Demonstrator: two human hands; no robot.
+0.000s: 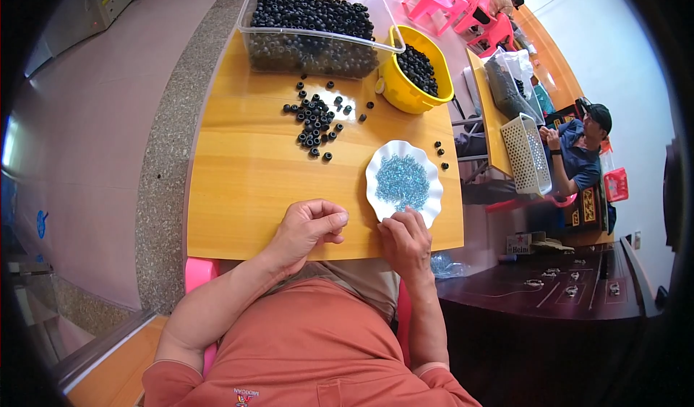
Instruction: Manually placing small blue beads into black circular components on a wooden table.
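Observation:
My left hand (pixel 309 232) is held over the near edge of the wooden table, thumb pressed to the curled fingers. What it grips, if anything, is hidden. My right hand (pixel 406 239) reaches the near rim of a white scalloped plate (pixel 373 183), its fingertips bunched together at the small blue-green beads (pixel 402 181) in it. Whether a bead sits between those fingers is too small to tell. Farther off lies a loose group of black ring-shaped pieces (pixel 314 121), each with a hole. Several more black pieces (pixel 440 153) are to the right of the plate.
At the table's far end stand a clear plastic bin (pixel 318 42) full of black pieces and a yellow tub (pixel 410 105) holding more. To the right, another person (pixel 578 147) sits by a table with a cream perforated basket (pixel 525 154). Pink chairs (pixel 441 2) stand farther back.

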